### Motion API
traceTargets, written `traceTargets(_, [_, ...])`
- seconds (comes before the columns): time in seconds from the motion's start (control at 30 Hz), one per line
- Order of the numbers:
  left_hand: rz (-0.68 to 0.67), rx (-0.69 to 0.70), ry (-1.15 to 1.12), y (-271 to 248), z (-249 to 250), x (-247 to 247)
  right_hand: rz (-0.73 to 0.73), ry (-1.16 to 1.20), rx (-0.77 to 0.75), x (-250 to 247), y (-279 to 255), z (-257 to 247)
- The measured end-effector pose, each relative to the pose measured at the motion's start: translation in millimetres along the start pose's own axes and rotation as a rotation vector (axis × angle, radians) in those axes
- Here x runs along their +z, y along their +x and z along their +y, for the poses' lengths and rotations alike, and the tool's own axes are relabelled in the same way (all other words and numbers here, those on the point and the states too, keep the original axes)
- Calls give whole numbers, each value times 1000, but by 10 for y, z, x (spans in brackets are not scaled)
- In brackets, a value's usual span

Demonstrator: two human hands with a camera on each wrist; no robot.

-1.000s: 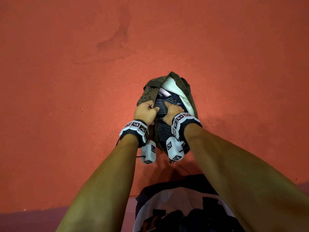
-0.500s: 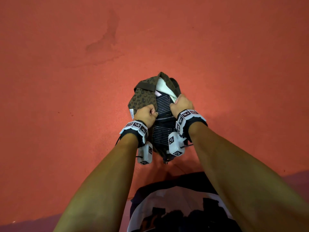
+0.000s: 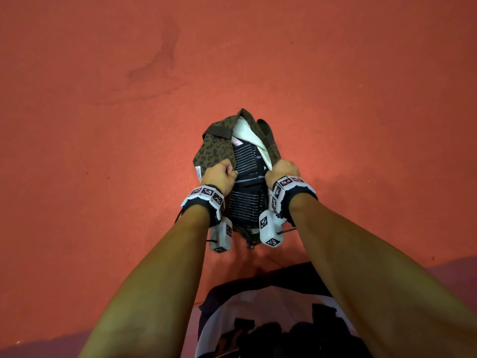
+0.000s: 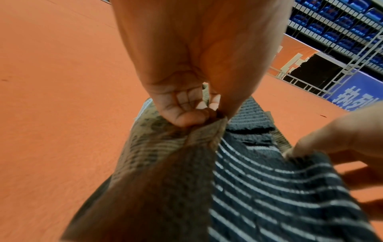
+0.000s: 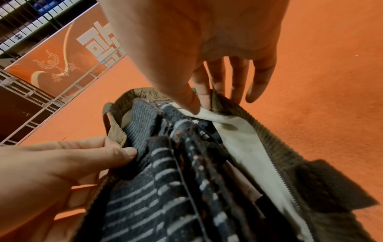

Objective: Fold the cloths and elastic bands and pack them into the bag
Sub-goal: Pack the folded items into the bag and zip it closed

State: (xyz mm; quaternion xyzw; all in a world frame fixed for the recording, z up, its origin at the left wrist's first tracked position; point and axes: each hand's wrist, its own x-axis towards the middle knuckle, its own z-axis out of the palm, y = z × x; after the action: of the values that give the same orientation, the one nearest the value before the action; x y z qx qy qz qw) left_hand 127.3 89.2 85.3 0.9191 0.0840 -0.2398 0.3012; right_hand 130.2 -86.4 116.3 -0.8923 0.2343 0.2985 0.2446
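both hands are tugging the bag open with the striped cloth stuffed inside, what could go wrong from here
1. The striped cloth bulges above the bag mouth, so it may slip out or lose its fold as the sides are pulled.
2. The right hand pinches the rim beside the zipper; the white lining or the cloth could catch in the teeth on closing.
3. The left hand grips only a bunched edge, which could slip.
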Motion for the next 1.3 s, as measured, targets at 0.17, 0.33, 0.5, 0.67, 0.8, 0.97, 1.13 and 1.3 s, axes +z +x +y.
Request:
traceTargets(0.17, [-27,-42,17,-48,16,-21,89,126,-25,-99,-76,-62])
traceTargets(0.33, [-33,-54,42,-126,-6,-90,134,208,-95,-180,-165,-118])
traceTargets(0.5, [-19,-73,57,-275,-77,-130,127,215,-123,-210,-270,-119])
traceTargets(0.67, [25,4,-35,-356,-57,-208,26,179,-226,-214,-294,-210])
traceTargets(0.8, [35,16,-133,-348,70,-326,9,175,-324,-244,-343,-397])
traceTargets(0.97, [17,56,-294,-341,195,-460,16,111,-461,-260,-374,-662])
traceTargets(1.13, [4,58,-420,-331,215,-446,-14,6,-479,-181,-397,-639])
traceTargets(1.3, [-5,58,-467,-325,193,-245,-91,61,-410,-23,-385,-472])
